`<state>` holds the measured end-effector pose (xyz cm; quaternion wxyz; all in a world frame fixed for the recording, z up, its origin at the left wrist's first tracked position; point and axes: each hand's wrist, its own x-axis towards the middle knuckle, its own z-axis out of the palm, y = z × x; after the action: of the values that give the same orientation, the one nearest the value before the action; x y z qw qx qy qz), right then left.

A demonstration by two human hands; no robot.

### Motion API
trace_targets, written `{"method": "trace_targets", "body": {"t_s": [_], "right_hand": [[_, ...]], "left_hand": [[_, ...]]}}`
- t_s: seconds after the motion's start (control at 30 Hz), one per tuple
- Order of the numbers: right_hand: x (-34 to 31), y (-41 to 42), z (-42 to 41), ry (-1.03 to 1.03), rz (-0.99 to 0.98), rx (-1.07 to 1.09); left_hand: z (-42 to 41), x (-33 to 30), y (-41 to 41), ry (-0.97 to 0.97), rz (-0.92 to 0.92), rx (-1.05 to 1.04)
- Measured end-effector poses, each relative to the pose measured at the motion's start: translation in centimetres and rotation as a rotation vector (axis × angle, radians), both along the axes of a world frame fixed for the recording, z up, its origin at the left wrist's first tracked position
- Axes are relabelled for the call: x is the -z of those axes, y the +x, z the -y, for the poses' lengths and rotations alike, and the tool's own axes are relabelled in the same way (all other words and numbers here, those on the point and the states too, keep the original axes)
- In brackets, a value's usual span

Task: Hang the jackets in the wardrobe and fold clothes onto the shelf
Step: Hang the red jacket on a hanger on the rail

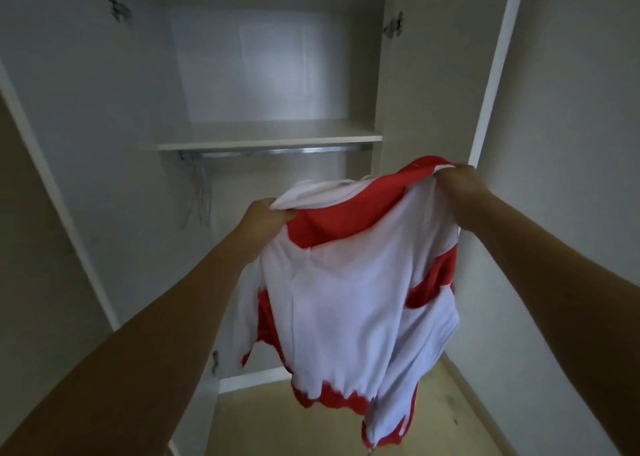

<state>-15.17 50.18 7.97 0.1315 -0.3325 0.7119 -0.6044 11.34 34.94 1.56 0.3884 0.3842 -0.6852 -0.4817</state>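
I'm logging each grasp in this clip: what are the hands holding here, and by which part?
Both hold one red and white jacket by its top edge: left hand at one shoulder, right hand at the other.

The jacket (346, 292) is white with a red collar band, red patches at the sides and a red hem; the wardrobe (104, 109) and its shelf (270, 136) are white, the rail (277, 151) silver-grey, the hangers (202, 195) pale grey, the floor (263, 421) beige
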Motion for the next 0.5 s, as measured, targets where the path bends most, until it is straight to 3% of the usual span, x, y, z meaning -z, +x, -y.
{"method": "trace_targets", "body": {"t_s": [0.1, 0.13, 0.2, 0.3, 0.4, 0.5], "right_hand": [[1.1, -2.3, 6.2, -0.002, -0.001, -0.092], [1.1, -2.9, 8.2, 0.006, -0.035, -0.137], [0.8, -4.2, 11.5, 0.046, -0.130, -0.271], [0.7, -7.3, 16.1, 0.300, -0.411, -0.472], [3.1, -9.5, 21.3, 0.600, -0.804, -0.421], [7.1, -10.9, 25.8, 0.675, -0.806, -0.318]], "left_hand": [[4.2, -0.7, -2.8, 0.034, 0.143, 0.188], [5.5, -0.4, -3.5, 0.080, 0.099, 0.245], [7.8, 0.3, -4.7, 0.226, -0.190, 0.215], [11.6, 0.1, -5.6, 0.431, -0.592, -0.098], [15.0, -1.7, -6.8, 0.462, -0.697, -0.141], [17.8, -3.9, -8.5, 0.451, -0.756, -0.101]]}}
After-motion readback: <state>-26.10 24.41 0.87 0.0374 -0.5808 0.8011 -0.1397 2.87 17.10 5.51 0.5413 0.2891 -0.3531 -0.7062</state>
